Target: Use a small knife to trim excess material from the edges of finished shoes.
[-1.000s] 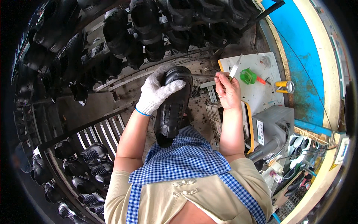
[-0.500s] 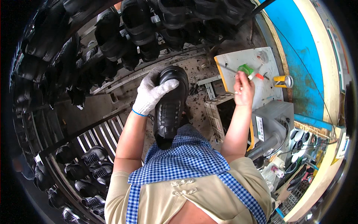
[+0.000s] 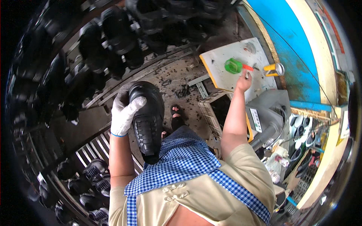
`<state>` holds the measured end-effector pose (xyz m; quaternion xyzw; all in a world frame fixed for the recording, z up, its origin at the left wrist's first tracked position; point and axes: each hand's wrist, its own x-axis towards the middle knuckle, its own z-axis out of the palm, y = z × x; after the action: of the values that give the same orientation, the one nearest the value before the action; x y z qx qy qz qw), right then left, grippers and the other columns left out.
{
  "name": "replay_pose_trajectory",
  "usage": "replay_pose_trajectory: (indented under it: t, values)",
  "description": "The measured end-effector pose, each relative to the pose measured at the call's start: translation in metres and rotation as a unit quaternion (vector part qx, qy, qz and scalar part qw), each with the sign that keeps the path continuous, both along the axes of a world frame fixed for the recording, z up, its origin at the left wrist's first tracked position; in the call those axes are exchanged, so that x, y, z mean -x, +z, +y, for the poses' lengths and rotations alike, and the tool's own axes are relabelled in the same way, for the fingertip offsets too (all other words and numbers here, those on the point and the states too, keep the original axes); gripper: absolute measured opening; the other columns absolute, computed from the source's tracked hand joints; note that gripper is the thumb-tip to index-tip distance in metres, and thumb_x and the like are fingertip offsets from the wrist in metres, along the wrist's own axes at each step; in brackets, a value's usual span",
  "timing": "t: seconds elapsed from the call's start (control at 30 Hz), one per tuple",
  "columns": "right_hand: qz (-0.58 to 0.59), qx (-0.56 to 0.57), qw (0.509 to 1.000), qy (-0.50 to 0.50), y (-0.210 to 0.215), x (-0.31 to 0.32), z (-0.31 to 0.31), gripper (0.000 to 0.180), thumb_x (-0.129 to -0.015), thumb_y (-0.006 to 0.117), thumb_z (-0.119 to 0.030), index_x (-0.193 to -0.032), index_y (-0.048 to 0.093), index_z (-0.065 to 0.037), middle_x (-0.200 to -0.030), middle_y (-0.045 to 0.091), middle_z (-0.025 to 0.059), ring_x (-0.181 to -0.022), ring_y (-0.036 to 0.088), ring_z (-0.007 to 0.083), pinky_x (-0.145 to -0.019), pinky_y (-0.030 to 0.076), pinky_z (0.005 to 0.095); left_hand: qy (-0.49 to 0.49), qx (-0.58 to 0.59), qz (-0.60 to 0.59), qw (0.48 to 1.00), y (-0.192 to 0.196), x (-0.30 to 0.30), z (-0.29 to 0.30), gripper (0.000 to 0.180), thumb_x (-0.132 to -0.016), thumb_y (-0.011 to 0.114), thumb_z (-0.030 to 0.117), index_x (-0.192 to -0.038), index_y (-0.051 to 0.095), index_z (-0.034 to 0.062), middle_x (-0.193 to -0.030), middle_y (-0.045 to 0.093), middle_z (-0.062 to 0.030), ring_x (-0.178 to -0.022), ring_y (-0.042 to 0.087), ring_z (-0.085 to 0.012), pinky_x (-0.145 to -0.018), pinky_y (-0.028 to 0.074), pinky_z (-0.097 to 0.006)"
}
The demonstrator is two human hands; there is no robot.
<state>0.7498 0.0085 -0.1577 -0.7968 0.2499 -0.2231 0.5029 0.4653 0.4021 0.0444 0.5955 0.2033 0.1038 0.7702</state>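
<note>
In a white knit glove with a blue cuff edge, my left hand (image 3: pixel 123 111) is closed around the toe end of a black shoe (image 3: pixel 148 113). The shoe's woven strap section faces up, and its heel end points down toward my checked apron (image 3: pixel 177 150). My bare right hand (image 3: pixel 244 81) is over the white worktop with its fingers curled. Its fingertips are at a small tool with a red handle (image 3: pixel 247 67) and a dark tip. What the fingers hold, if anything, is too small to make out. Just left of them stands a green cup (image 3: pixel 233 66).
A yellow can (image 3: pixel 273 70) lies at the right of the white worktop (image 3: pixel 220 52). Below that are a grey machine (image 3: pixel 266 113) and a beige crate (image 3: pixel 211 116). Racks of black shoes (image 3: pixel 117 30) fill the far and left sides. Scraps (image 3: pixel 183 92) litter the floor.
My left hand and the shoe have shifted left and lower. My right hand has moved from beside the green cup to the red-handled tool. A thin stick-like thing by that hand no longer shows.
</note>
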Motion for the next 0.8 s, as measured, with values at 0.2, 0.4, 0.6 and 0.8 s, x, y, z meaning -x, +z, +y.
replay_pose_trajectory:
  t: [0.2, 0.4, 0.6, 0.8]
  values:
    - [0.057, -0.063, 0.894, 0.440, 0.117, 0.090, 0.134, 0.034, -0.101, 0.049, -0.030, -0.122, 0.061, -0.006, -0.104, 0.067, 0.0069, -0.080, 0.061, 0.0126, -0.071, 0.049, 0.0283, 0.073, -0.024, -0.027, 0.997, 0.021, 0.036, -0.001, 0.064, -0.071, 0.081, 0.015, -0.126, 0.053, -0.0033, -0.115, 0.062, -0.0100, -0.105, 0.058, -0.0184, -0.096, 0.045, -0.031]
    - [-0.148, 0.069, 0.619, 0.769, 0.257, 0.192, 0.211, 0.032, -0.087, 0.064, -0.001, -0.118, 0.066, -0.005, -0.083, 0.061, 0.0050, -0.063, 0.058, 0.0133, -0.059, 0.045, 0.0219, 0.107, -0.029, -0.028, 0.993, 0.036, 0.074, -0.006, 0.061, -0.072, 0.082, 0.018, -0.123, 0.056, -0.0020, -0.112, 0.064, -0.0109, -0.103, 0.060, -0.0180, -0.094, 0.048, -0.031]
    - [-0.223, 0.306, 0.518, 0.767, 0.298, 0.222, 0.222, 0.047, -0.077, 0.066, 0.000, -0.122, 0.065, -0.017, -0.076, 0.055, 0.0034, -0.059, 0.059, 0.0199, -0.049, 0.048, 0.0317, 0.142, -0.075, -0.021, 0.987, 0.038, 0.107, -0.004, 0.062, -0.071, 0.084, 0.022, -0.122, 0.057, -0.0013, -0.111, 0.065, -0.0102, -0.103, 0.061, -0.0168, -0.094, 0.048, -0.031]
    - [-0.254, 0.380, 0.485, 0.746, 0.315, 0.241, 0.228, 0.054, -0.072, 0.066, 0.001, -0.122, 0.065, -0.018, -0.076, 0.053, 0.0028, -0.059, 0.057, 0.0185, -0.050, 0.048, 0.0316, 0.151, -0.092, -0.036, 0.984, 0.042, 0.124, -0.004, 0.059, -0.072, 0.083, 0.021, -0.121, 0.058, -0.0010, -0.111, 0.066, -0.0109, -0.102, 0.062, -0.0172, -0.094, 0.049, -0.031]
